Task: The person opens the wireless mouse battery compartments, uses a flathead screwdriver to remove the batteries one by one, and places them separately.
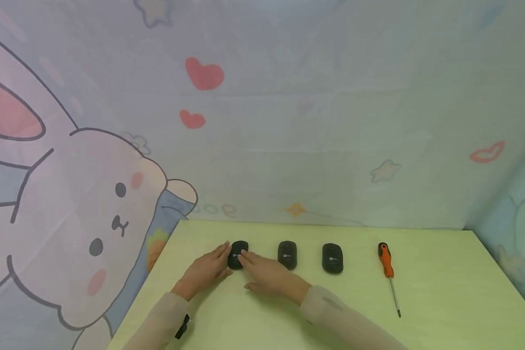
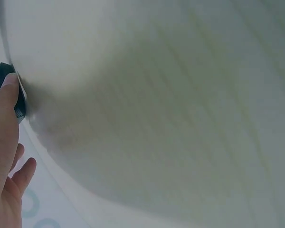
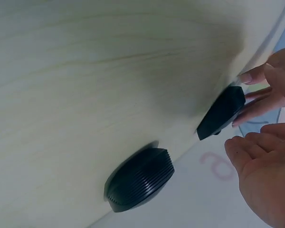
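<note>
Three black computer mice lie in a row on the pale table. The leftmost mouse (image 1: 238,254) sits between my two hands. My left hand (image 1: 206,270) lies along its left side, fingers mostly straight and close together. From the other side my right hand (image 1: 271,276) reaches in, its extended fingertips at the mouse's right edge. In the right wrist view the right hand (image 3: 268,175) is beside a dark mouse (image 3: 223,113), with other fingers on its far side. A fingertip touches the dark mouse (image 2: 20,102) in the left wrist view, near my left hand (image 2: 2,137).
To the right stand the middle mouse (image 1: 287,255) and the right mouse (image 1: 332,258). Farther right lies a screwdriver (image 1: 388,267) with an orange and black handle. A cloth with a printed rabbit (image 1: 92,204) hangs behind the table (image 1: 455,287).
</note>
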Demonstrator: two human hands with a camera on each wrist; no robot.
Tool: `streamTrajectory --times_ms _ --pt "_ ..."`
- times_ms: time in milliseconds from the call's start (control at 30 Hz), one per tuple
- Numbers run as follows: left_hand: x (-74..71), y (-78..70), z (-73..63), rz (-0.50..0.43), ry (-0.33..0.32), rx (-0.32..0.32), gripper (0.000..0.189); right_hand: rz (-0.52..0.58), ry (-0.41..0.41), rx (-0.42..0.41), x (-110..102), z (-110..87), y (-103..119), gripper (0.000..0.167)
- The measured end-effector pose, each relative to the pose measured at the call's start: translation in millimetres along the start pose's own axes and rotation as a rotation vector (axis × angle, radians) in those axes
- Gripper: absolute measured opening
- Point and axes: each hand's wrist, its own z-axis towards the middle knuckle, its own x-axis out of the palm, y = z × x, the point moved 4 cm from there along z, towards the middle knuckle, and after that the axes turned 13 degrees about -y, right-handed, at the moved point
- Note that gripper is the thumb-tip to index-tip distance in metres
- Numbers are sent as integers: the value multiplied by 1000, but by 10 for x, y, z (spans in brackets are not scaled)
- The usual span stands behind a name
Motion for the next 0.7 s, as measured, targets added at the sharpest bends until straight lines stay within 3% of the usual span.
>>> streamTrajectory --times_ms 200,700 --pt "7 19 44 -5 28 11 70 -56 15 14 135 150 10 76" --pt "28 -28 134 -78 -34 31 70 -90 -11 94 297 305 -30 72"
